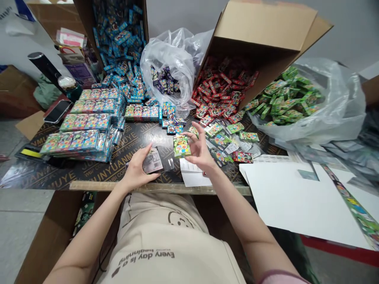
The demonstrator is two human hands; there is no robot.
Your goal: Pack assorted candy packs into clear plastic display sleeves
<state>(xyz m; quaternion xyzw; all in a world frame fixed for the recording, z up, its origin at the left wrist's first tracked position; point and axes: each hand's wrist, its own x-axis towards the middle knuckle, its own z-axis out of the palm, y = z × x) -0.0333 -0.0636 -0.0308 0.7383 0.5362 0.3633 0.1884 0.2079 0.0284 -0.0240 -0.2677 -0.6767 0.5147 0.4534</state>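
My right hand (201,152) pinches a small green box (181,145) between fingers and thumb, above the dark table. To its left, my left hand (138,167) curves round a clear plastic packet with a dark and white printed insert (153,160), thumb and fingers on its left part. The packet's clear end points toward the green box, and the two are apart. A white paper (194,173) lies below the green box. Small blue boxes (174,129) are just beyond it.
Stacks of wrapped boxes (74,140) stand at the left. Behind are a carton of blue boxes (118,39), a bag of purple ones (167,85), a carton of red ones (219,92) and a bag of green ones (291,98). White sheets (296,197) lie right.
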